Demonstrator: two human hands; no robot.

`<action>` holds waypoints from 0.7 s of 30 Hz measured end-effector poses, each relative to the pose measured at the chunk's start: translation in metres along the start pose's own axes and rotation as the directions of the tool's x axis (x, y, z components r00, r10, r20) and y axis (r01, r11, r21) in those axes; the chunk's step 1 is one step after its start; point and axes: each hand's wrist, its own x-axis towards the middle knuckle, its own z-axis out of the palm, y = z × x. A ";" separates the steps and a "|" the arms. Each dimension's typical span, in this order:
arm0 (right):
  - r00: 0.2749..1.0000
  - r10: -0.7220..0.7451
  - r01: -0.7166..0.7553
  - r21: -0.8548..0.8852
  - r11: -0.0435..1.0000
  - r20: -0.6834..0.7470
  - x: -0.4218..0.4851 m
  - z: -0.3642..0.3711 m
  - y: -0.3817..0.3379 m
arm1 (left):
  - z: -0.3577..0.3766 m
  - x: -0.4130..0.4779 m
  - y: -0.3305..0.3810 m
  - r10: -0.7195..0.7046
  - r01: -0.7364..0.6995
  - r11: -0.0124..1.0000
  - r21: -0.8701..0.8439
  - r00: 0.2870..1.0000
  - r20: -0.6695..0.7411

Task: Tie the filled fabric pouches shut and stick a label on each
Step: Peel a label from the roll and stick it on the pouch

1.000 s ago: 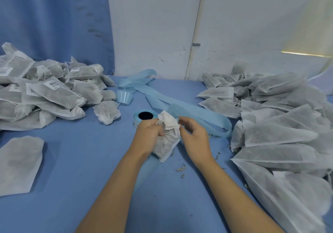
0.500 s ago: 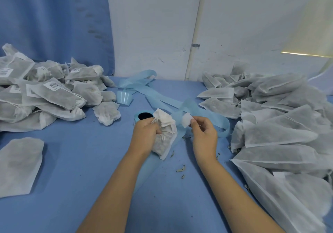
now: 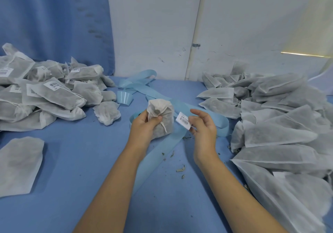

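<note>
1. the left hand (image 3: 144, 129) is wrapped round a filled pouch (image 3: 162, 119), with the thumb pressed across the cinched neck, and holds it upright just above the table (image 3: 81, 169). i'd say that grip keeps the gathered top closed and offers the pouch's side to the other hand.
2. the right hand (image 3: 203, 126) pinches a small white label (image 3: 183, 121) by one end between thumb and forefinger, the other fingers spread clear. holding it by the edge probably keeps the sticky face off the skin. the label sits just right of the pouch, apart from it and not yet stuck on.
3. the drawstring (image 3: 163, 126) dangles below the thumb and the neck looks pulled tight. i cannot tell whether it is knotted.
4. a pale blue backing strip (image 3: 158, 153) runs under the pouch and loops away behind it. it looks like spent liner left to trail where it won't get in the way.
5. well left of the pouch lies a labelled pile (image 3: 54, 92) with barcodes showing. well right of it lies an unlabelled pile (image 3: 279, 130) of plain pouches, so the work seems to pass from right to left.
6. nearer me than the pouch, crumbs (image 3: 180, 169) of filling lie on the cloth, likely spilled from open mouths.
</note>
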 end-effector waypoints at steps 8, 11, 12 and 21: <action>0.904 -0.150 0.288 -0.310 0.906 0.401 -0.014 0.006 0.004 | -0.002 0.003 -0.002 -0.019 0.020 0.997 -0.070 1.000 0.017; 0.891 -0.165 0.322 -0.333 0.886 0.423 -0.015 0.006 0.006 | -0.002 0.003 -0.002 -0.019 0.022 0.997 -0.079 0.999 0.042; 0.889 -0.169 0.330 -0.339 0.881 0.426 -0.015 0.006 0.006 | -0.002 0.003 -0.002 -0.021 0.025 0.996 -0.083 0.999 0.050; 0.856 -0.222 0.475 -0.540 0.694 0.467 -0.011 0.003 0.019 | -0.001 -0.001 0.000 -0.023 0.039 0.986 -0.163 0.995 0.097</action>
